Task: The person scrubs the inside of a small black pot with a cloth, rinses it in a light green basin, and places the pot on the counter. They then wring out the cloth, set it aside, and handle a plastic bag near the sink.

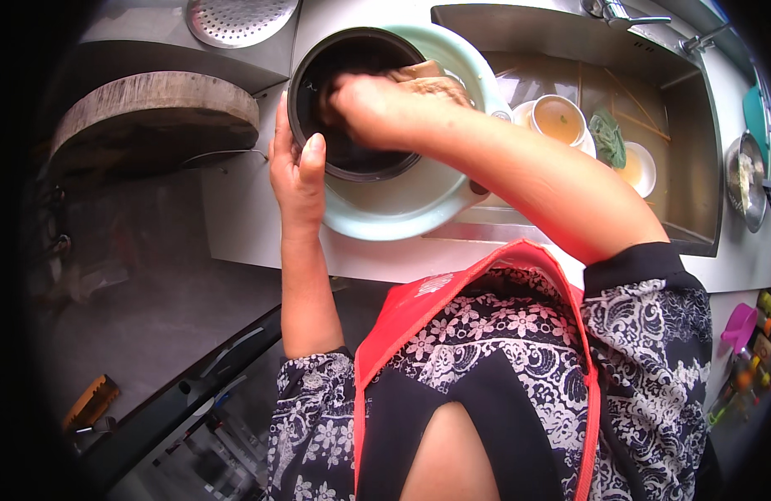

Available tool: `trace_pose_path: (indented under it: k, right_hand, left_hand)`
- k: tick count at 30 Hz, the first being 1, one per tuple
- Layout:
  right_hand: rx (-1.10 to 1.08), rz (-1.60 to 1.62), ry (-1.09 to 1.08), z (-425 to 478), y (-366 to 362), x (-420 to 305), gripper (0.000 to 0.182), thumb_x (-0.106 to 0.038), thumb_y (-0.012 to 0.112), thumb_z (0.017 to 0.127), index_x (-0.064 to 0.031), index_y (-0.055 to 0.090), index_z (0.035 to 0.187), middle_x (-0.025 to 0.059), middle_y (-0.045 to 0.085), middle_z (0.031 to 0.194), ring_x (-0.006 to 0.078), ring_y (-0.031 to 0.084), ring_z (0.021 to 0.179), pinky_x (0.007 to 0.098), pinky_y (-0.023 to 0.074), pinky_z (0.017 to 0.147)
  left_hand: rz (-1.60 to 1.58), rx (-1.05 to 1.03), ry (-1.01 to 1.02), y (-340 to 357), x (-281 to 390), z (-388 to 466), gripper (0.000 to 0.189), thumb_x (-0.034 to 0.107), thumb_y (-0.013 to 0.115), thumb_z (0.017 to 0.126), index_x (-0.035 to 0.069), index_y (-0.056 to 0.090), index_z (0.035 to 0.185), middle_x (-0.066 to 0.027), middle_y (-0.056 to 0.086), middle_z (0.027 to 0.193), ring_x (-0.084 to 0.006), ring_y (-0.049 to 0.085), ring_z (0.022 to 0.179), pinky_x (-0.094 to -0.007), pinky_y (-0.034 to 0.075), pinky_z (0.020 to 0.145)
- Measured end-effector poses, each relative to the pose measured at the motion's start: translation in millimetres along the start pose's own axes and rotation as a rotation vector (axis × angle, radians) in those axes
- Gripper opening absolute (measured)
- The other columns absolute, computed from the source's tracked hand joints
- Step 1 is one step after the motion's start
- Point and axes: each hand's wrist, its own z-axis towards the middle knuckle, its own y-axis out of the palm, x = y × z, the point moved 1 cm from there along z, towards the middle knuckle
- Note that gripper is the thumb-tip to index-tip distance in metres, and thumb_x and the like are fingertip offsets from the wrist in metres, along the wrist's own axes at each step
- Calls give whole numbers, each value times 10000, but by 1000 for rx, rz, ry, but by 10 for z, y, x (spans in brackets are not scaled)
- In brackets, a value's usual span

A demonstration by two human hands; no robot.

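Observation:
A dark round pot (366, 164) is tilted over a pale green plastic basin (398, 228). My left hand (299, 166) grips the pot's left side, its thumb at the rim. My right hand (366, 113) reaches inside with curled fingers, blurred by motion. Whether those fingers hold anything is hidden. Behind my right wrist, a light-brown folded piece (445, 87) shows at the pot's right edge; its kind is unclear.
At the right, a steel sink (683, 156) holds murky water, bowls (559, 120), chopsticks (636, 119) and a green leaf (607, 136). A faucet (620, 19) stands behind. Leftward are a thick wooden chopping block (166, 94) and a perforated metal disc (241, 22).

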Motion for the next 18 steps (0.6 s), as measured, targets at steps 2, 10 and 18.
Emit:
trace_pose_path:
  k: [2, 10, 18]
  right_hand:
    - [-37, -2, 1, -24, -6, 4, 238, -230, 582, 808, -76, 643, 979, 137, 609, 1018, 306, 623, 886, 413, 502, 776]
    - [9, 239, 222, 263, -158, -7, 272, -195, 596, 804, -24, 639, 1011, 197, 648, 928, 329, 619, 906, 390, 495, 788]
    - [-399, 150, 141, -114, -303, -274, 296, -256, 592, 818, -106, 656, 1065, 125, 646, 1046, 276, 594, 1011, 360, 441, 874]
  left_hand:
    - [-26, -9, 11, -11, -12, 23, 644, 248, 535, 804, -46, 356, 1349, -120, 490, 1257, -187, 465, 1163, -309, 333, 1011]
    - [2, -20, 3, 11, 13, 21, 675, 277, 540, 800, -48, 342, 1357, -135, 462, 1283, -196, 456, 1173, -314, 334, 1012]
    - [-54, 5, -23, -30, -46, -7, 677, 211, 572, 767, -12, 352, 1367, -124, 460, 1244, -197, 467, 1153, -318, 357, 993]
